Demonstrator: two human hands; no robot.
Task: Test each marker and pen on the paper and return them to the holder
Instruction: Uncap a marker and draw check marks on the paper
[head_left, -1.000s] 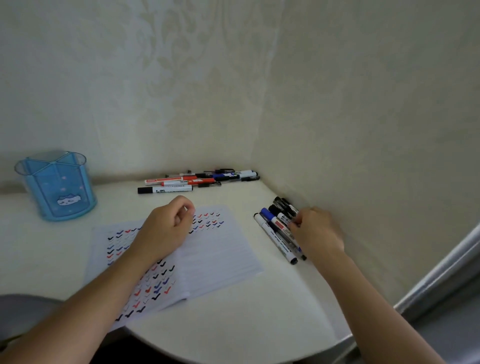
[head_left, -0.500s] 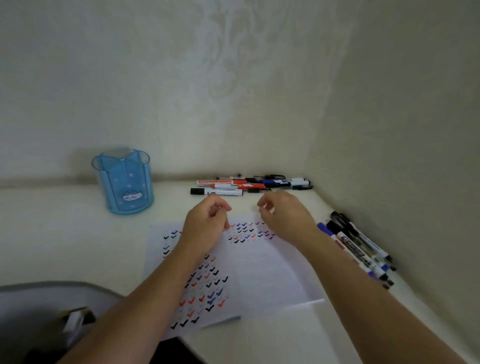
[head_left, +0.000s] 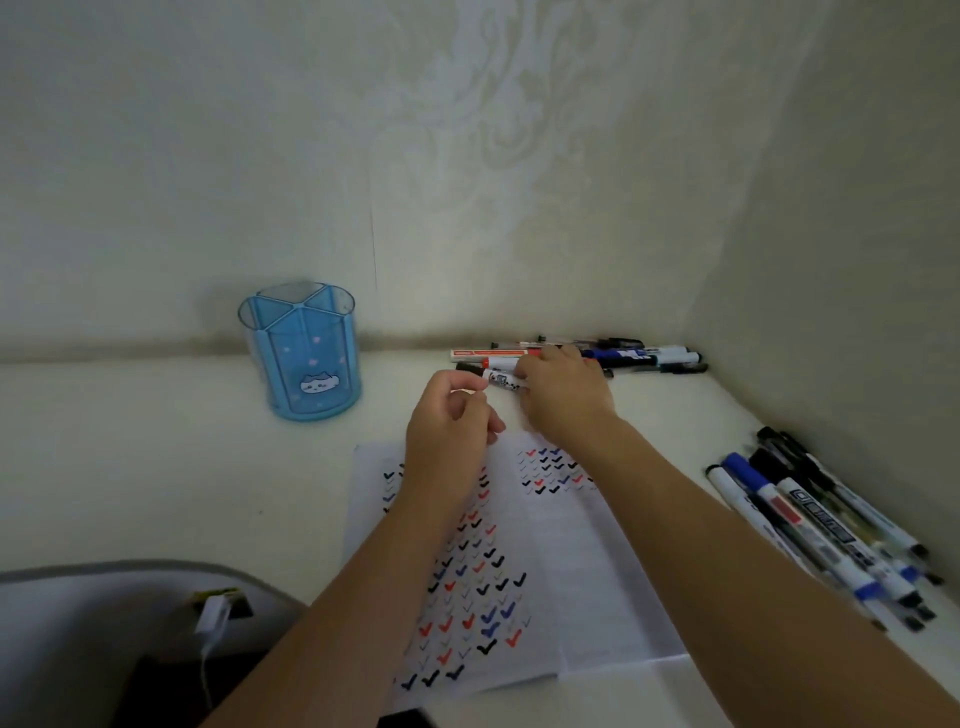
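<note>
Nearest, on the white table (head_left: 156, 467): a lined paper (head_left: 582, 561) covered in red, blue and black tick marks, both forearms crossing above it. Off to the right by the side wall, well apart from both hands: a side bundle of markers and pens (head_left: 815, 525), long axes running from near-right to far-left. Further in, left hand (head_left: 447, 431) loosely curled above the paper's far edge, fingers drawn together with nothing visibly held, thumb and forefinger just beside the near end of a white-barrelled marker (head_left: 500, 380). Right hand (head_left: 563, 395) beyond it and a little right, fingers closed down over that same marker, apparently gripping its barrel, though the far side of the grip hidden. Marker's long axis lying left-right, nearly parallel to the back wall, exposed end pointing left toward the left hand; cap end not clear. Judged from this: right hand the nearer and already on the marker, left hand placed to pull a cap at the leftward end. Behind the hands, against the back wall: a back row of markers (head_left: 639, 356) with the same left-right axis. Farthest left, well apart: a blue divided pen holder (head_left: 301, 353), upright and seemingly empty.
</note>
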